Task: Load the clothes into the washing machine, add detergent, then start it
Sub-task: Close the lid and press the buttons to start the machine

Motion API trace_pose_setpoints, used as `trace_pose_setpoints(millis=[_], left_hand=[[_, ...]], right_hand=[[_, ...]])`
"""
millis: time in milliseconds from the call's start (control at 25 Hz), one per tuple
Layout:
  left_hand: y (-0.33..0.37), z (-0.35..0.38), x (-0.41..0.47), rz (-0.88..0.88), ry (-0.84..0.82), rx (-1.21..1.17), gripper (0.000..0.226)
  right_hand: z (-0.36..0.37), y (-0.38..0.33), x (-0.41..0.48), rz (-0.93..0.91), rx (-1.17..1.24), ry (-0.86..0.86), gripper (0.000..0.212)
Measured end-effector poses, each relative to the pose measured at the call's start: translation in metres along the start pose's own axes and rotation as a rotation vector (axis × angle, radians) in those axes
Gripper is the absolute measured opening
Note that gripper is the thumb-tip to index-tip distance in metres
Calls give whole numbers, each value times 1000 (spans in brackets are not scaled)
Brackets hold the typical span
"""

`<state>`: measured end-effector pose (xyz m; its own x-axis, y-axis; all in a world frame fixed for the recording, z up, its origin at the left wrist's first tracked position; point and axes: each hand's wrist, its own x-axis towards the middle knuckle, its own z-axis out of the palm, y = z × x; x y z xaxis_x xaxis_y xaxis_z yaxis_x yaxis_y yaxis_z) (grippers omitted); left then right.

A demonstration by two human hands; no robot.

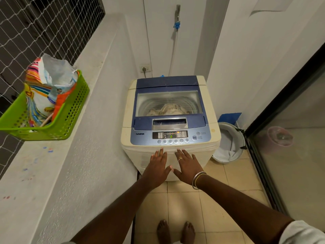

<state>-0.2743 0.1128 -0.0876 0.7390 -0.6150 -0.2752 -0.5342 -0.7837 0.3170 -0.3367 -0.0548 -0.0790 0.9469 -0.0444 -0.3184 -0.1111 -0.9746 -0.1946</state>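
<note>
A cream and blue top-loading washing machine stands in the corner with its lid closed. Pale clothes show through the lid's window. The control panel is lit, with a green figure on its display. My left hand and my right hand hover side by side just in front of the machine's front edge, fingers straight and spread, holding nothing. An open, colourful detergent bag stands in a green basket on the ledge to the left.
A white ledge runs along the left under a netted window. A white bucket sits on the tiled floor right of the machine, beside a glass sliding door. A tap and hose hang on the back wall.
</note>
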Motion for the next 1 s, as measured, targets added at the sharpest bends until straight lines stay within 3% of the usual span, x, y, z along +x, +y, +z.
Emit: trace_pose_setpoints(millis=[1000], left_hand=[[-14, -9, -11, -16, 15, -14, 69]], right_hand=[[1, -25, 5, -35, -27, 2, 75]])
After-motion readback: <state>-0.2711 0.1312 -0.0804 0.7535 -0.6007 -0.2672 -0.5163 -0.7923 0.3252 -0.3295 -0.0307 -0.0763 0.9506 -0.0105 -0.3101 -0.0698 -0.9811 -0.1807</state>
